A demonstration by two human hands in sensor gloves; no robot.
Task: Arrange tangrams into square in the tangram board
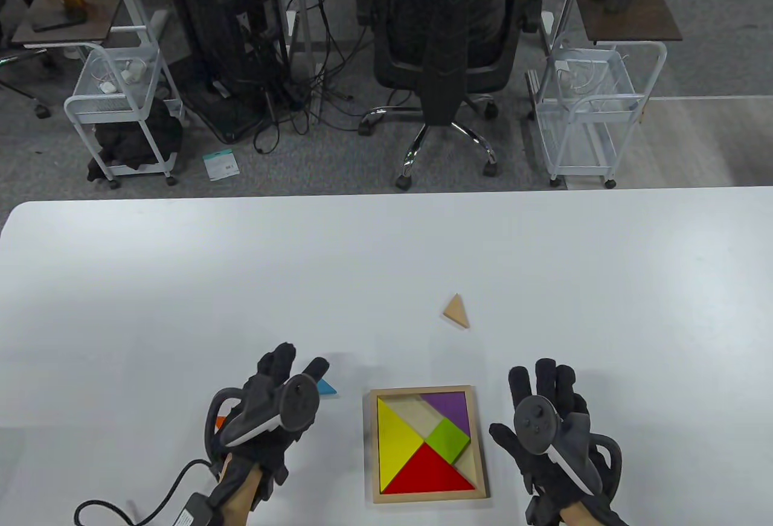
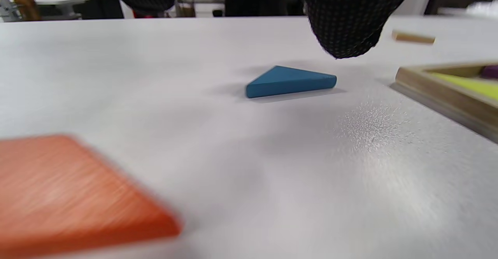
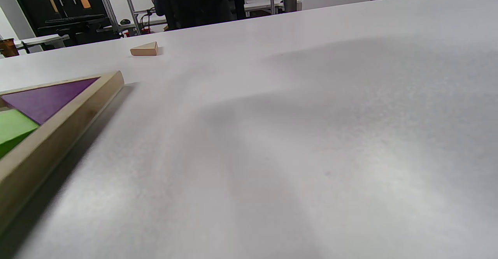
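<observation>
Painted wood is what is being dealt with here: small, flat tangram pieces that are judged to be light, rigid and fairly smooth, likely to slide on the white desk (image 1: 181,284) rather than tip. The tangram board (image 1: 427,493), a shallow wooden frame, is being shown lying near the desk's front edge, between the two hands. Inside it a yellow triangle (image 1: 398,438), a red triangle (image 1: 430,470), a green square (image 1: 450,439) and a purple triangle (image 1: 448,410) are already being held by the frame, while bare wood is being left showing near the board's top edge and along its right side.

Three pieces are being left outside. A blue triangle (image 2: 290,81) is lying flat just left of the board, under the fingertips (image 2: 348,29) of the left hand (image 1: 272,411), apart from them in the wrist view. An orange piece (image 2: 74,189) is lying further left, nearer the desk's front edge, mostly hidden under that hand from above. A plain wooden triangle (image 1: 457,311) is lying well beyond the board, toward the middle of the desk.

Nothing is being gripped: the left hand's fingers are being held loosely extended over the blue triangle, and the right hand (image 1: 552,429) is being held spread and empty just right of the board.

The blue triangle is probably best being pinched by two opposite edges, thumb against a finger, since its low profile offers little height; a slight slide toward the fingers may be needed first.
</observation>
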